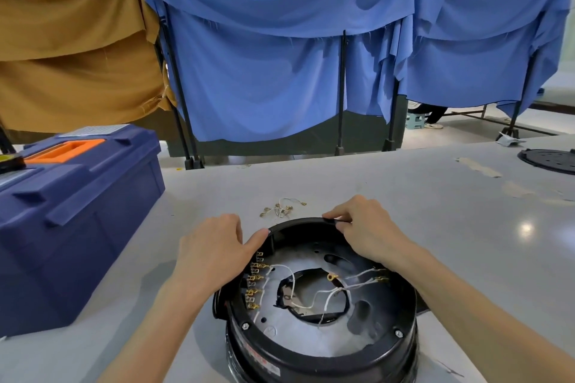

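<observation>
Closest to the camera stands one round black cooker (pixel 314 359), upside down near the front edge of one grey table (pixel 451 236), its bottom cover off and its inside open. Two screws (pixel 245 325) show on the near rim, one to each side. One row of brass terminals (pixel 255 283) runs down the inner left wall, and several thin white wires (pixel 314 297) loop across the metal plate and its middle hole; their exact number cannot be told.

Two bare hands are on the cooker. The left hand (pixel 211 249) grasps the left rim, thumb tip on the top edge and fingers curved down the outer wall. The right hand (pixel 367 227) pinches the far rim with curled fingers; a small dark piece under them is too unclear to name.

Just beyond the cooker lies one small heap of loose wires (pixel 281 208) with brass ends. One blue toolbox (pixel 77 221) with one orange handle (pixel 65 149) sits at the left, shut. One black disc (pixel 547 160) lies at the far right. Behind hang one brown cloth (pixel 71 50) and blue cloth (pixel 264 71).
</observation>
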`<state>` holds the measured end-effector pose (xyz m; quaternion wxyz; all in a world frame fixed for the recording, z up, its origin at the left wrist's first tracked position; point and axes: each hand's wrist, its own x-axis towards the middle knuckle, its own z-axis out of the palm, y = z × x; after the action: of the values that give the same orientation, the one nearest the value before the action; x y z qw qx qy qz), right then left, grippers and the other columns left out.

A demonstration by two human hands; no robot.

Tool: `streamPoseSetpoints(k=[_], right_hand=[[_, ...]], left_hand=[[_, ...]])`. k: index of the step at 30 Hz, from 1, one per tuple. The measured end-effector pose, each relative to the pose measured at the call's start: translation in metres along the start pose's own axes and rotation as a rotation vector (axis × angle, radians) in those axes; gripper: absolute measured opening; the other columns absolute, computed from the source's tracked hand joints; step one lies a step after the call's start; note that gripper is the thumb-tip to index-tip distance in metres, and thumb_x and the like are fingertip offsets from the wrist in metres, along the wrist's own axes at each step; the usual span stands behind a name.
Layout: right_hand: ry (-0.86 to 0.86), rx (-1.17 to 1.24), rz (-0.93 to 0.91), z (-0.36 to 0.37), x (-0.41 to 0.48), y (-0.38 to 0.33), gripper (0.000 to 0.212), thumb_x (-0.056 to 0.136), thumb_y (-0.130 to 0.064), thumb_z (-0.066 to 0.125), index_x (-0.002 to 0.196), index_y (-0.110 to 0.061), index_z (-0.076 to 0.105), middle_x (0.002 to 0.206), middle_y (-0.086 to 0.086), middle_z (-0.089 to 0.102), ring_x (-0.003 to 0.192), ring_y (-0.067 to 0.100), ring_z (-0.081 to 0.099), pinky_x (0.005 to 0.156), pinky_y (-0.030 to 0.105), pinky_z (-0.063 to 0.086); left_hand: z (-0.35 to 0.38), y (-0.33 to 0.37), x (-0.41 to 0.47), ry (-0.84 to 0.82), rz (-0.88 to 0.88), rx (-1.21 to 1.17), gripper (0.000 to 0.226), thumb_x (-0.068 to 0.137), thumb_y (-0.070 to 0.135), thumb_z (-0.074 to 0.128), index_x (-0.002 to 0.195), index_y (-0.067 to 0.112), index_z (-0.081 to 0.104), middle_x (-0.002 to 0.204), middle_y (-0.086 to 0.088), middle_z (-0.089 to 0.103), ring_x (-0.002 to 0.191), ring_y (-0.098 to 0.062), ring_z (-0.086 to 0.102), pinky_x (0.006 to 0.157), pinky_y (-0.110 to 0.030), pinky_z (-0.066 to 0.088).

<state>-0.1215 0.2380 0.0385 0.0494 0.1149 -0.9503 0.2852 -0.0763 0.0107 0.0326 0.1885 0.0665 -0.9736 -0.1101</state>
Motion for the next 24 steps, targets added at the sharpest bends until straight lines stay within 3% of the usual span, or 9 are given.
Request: streamPoseSetpoints(k=[3, 6, 8, 11, 15, 16, 18, 20, 24], right_hand=[[-0.024, 0.040, 0.004, -0.004, 0.003, -0.001, 0.034, 0.094, -0.008, 0.053, 0.118, -0.026, 0.070, 0.123, 0.007, 0.066, 0.114, 0.027, 0.059, 0.099, 0.038, 0.048], [-0.083, 0.072, -0.023, -0.006, 0.005, -0.005, 0.033, 0.092, -0.007, 0.058, 0.116, -0.024, 0.072, 0.114, 0.004, 0.069, 0.106, 0.022, 0.063, 0.094, 0.032, 0.050], [-0.128, 0.076, -0.041, -0.007, 0.008, -0.009, 0.030, 0.090, -0.009, 0.060, 0.113, -0.025, 0.073, 0.106, 0.002, 0.071, 0.098, 0.020, 0.065, 0.087, 0.028, 0.051], [-0.209, 0.092, -0.078, -0.013, 0.016, -0.010, 0.016, 0.092, -0.022, 0.064, 0.101, -0.026, 0.077, 0.093, 0.000, 0.074, 0.085, 0.016, 0.067, 0.076, 0.024, 0.053], [-0.288, 0.182, -0.066, -0.013, 0.041, -0.005, 0.022, 0.099, -0.023, 0.055, 0.102, -0.017, 0.077, 0.083, 0.006, 0.072, 0.065, 0.016, 0.062, 0.053, 0.020, 0.051], [-0.310, 0.191, -0.065, -0.007, 0.048, -0.005, 0.023, 0.100, -0.021, 0.053, 0.107, -0.017, 0.075, 0.087, 0.007, 0.073, 0.071, 0.017, 0.066, 0.057, 0.021, 0.054], [-0.358, 0.160, -0.107, 0.007, 0.064, -0.006, 0.029, 0.101, -0.015, 0.050, 0.122, -0.021, 0.068, 0.115, 0.008, 0.070, 0.102, 0.024, 0.067, 0.085, 0.029, 0.056], [-0.417, 0.077, -0.179, 0.019, 0.077, -0.011, 0.041, 0.101, -0.013, 0.046, 0.136, -0.030, 0.056, 0.145, 0.000, 0.051, 0.131, 0.022, 0.049, 0.106, 0.029, 0.038], [-0.536, -0.120, -0.284, 0.035, 0.094, -0.024, 0.054, 0.101, -0.014, 0.043, 0.148, -0.039, 0.035, 0.158, -0.005, 0.030, 0.144, 0.017, 0.027, 0.116, 0.034, 0.019]], left_hand=[[0.011, 0.000, 0.011, -0.081, 0.078, -0.251, 0.032, 0.084, 0.065, 0.054, 0.094, 0.035, 0.062, 0.078, 0.011, 0.060, 0.080, -0.011, 0.058, 0.073, -0.033, 0.048], [0.019, 0.004, 0.020, -0.228, 0.136, -0.534, 0.029, 0.090, 0.048, 0.060, 0.116, 0.038, 0.068, 0.095, 0.017, 0.068, 0.087, 0.002, 0.063, 0.079, -0.013, 0.048], [0.019, 0.005, 0.024, -0.273, 0.191, -0.563, 0.022, 0.091, 0.040, 0.062, 0.111, 0.036, 0.071, 0.096, 0.024, 0.070, 0.088, 0.009, 0.063, 0.078, -0.008, 0.046], [0.016, 0.002, 0.026, -0.296, 0.217, -0.539, 0.018, 0.092, 0.035, 0.063, 0.103, 0.030, 0.076, 0.096, 0.020, 0.073, 0.089, 0.008, 0.064, 0.087, -0.020, 0.050], [0.010, -0.001, 0.026, -0.345, 0.240, -0.507, 0.021, 0.093, 0.034, 0.061, 0.107, 0.028, 0.075, 0.101, 0.017, 0.073, 0.094, 0.002, 0.064, 0.092, -0.025, 0.049], [0.008, -0.001, 0.026, -0.352, 0.248, -0.495, 0.021, 0.094, 0.034, 0.060, 0.108, 0.028, 0.074, 0.101, 0.016, 0.073, 0.095, 0.000, 0.064, 0.092, -0.026, 0.049], [0.008, -0.001, 0.026, -0.356, 0.263, -0.482, 0.021, 0.095, 0.033, 0.059, 0.108, 0.029, 0.074, 0.098, 0.014, 0.074, 0.093, -0.003, 0.065, 0.089, -0.028, 0.050], [0.008, -0.001, 0.026, -0.356, 0.273, -0.488, 0.020, 0.095, 0.032, 0.059, 0.106, 0.030, 0.075, 0.096, 0.013, 0.074, 0.091, -0.005, 0.066, 0.087, -0.030, 0.051], [0.009, -0.002, 0.026, -0.357, 0.285, -0.501, 0.019, 0.095, 0.032, 0.059, 0.104, 0.032, 0.075, 0.091, 0.016, 0.074, 0.087, -0.006, 0.067, 0.085, -0.032, 0.052]])
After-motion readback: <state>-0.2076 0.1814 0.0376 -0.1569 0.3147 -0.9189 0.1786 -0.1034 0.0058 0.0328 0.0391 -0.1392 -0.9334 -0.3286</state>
